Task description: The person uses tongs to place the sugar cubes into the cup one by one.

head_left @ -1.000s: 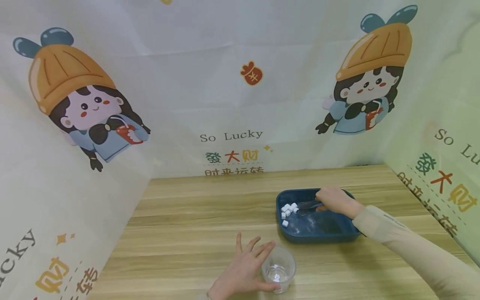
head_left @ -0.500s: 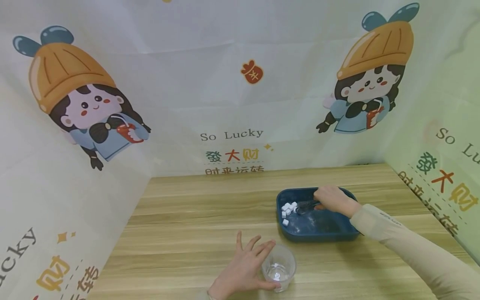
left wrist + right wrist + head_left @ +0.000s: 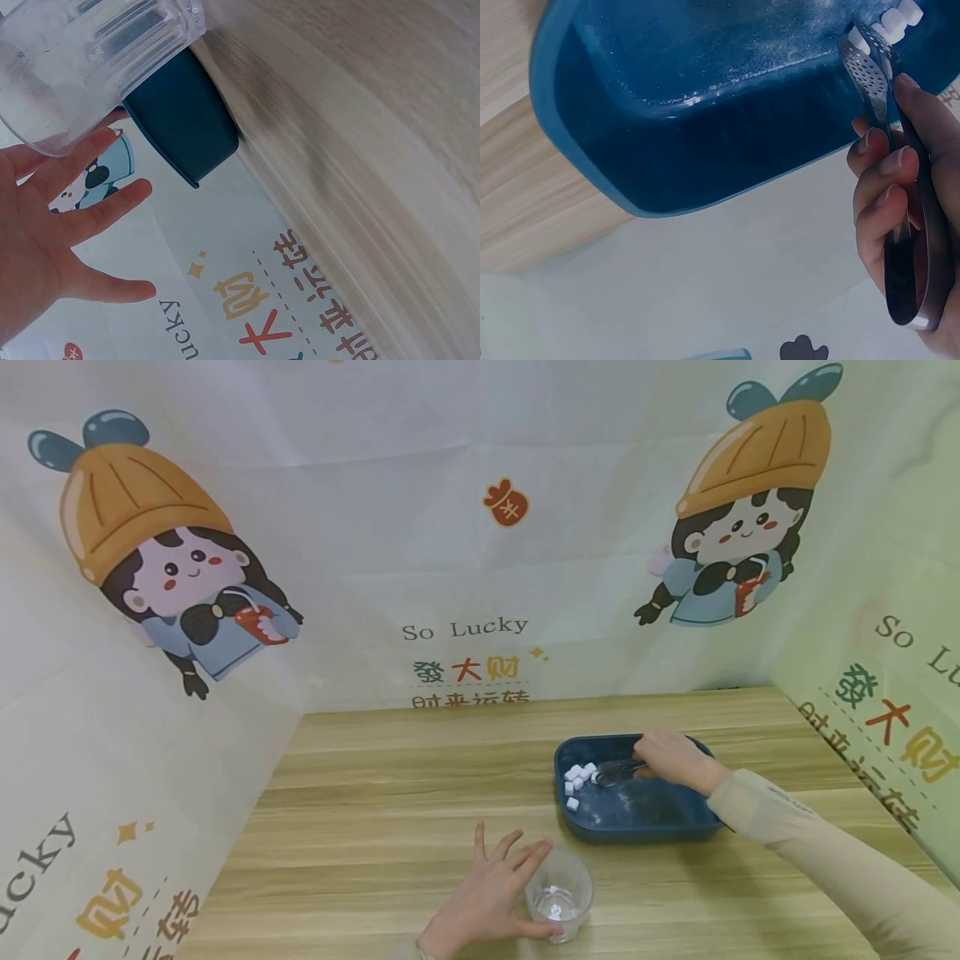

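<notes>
Change over the last second is small: the metal tongs (image 3: 936, 240) have turned slightly at the right edge of the cube pile, their arms looking closer together; the left hand (image 3: 491, 893) and plastic cup (image 3: 562, 893) keep their places.

Right hand (image 3: 671, 758): fingers and thumb wrapped around both tong arms, grasping them. Hold is ahead of the bent end, presumably so squeezing brings the perforated heads (image 3: 867, 79) together. One white cube (image 3: 859, 39) sits right at the tips; cannot tell whether it is clamped or only touched.

Remaining white cubes (image 3: 573, 774) lie just left of the tips, bunched at the left end of the dark blue tray (image 3: 645, 814), whose raised walls probably keep them from scattering. The hand reaches over the tray from the right, leaving the pile uncovered.

Left hand: thumb on the near side of the cup, forefinger on the far left, other fingers spread; likely bracing it against sliding. Cup stands upright, near and left of the tray, apart from it.

Outermost: wood-grain table (image 3: 360, 810), printed fabric backdrop (image 3: 375, 535) on left, far and right sides.
</notes>
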Motion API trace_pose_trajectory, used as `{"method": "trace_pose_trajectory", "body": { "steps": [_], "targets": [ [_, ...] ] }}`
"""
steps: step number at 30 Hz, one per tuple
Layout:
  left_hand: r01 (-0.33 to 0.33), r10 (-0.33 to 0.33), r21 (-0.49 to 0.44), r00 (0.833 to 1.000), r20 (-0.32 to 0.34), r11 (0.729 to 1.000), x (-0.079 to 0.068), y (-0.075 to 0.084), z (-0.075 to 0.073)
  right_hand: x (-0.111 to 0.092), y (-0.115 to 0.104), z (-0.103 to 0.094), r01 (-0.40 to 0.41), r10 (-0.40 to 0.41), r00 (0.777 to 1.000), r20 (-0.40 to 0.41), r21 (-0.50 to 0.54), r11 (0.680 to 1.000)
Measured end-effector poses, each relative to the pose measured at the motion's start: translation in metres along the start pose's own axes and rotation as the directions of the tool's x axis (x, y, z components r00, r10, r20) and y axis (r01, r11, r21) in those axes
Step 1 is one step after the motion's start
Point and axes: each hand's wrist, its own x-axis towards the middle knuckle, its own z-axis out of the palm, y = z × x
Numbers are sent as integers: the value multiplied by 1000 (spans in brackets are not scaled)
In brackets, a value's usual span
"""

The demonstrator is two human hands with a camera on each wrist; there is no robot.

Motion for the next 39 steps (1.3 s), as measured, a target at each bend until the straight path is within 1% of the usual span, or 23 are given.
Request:
{"method": "trace_pose_trajectory", "body": {
  "steps": [7,12,19,27,33,35,39],
  "targets": [
    [7,-7,4,1000,8,1000,0,1,-1,-6,5,-5,-20,20,1000,16,39,999],
    [9,-9,12,1000,19,1000,0,1,-1,-14,10,-3,-21,20,1000,15,51,998],
    [14,-14,0,1000,24,1000,1,1,-2,-27,16,-2,-28,27,1000,8,86,996],
    [15,-15,12,1000,20,1000,1,1,-2,-40,18,-12,-67,63,997,38,106,992],
    [18,-18,5,999,26,1000,1,0,-1,-50,18,-19,-63,63,998,0,82,995],
    [18,-18,6,999,26,1000,1,0,0,-54,18,-21,-52,53,998,-16,68,996],
    [15,-15,2,999,28,1000,1,0,-1,-61,17,-27,-28,30,999,-31,71,997]
  ]
}}
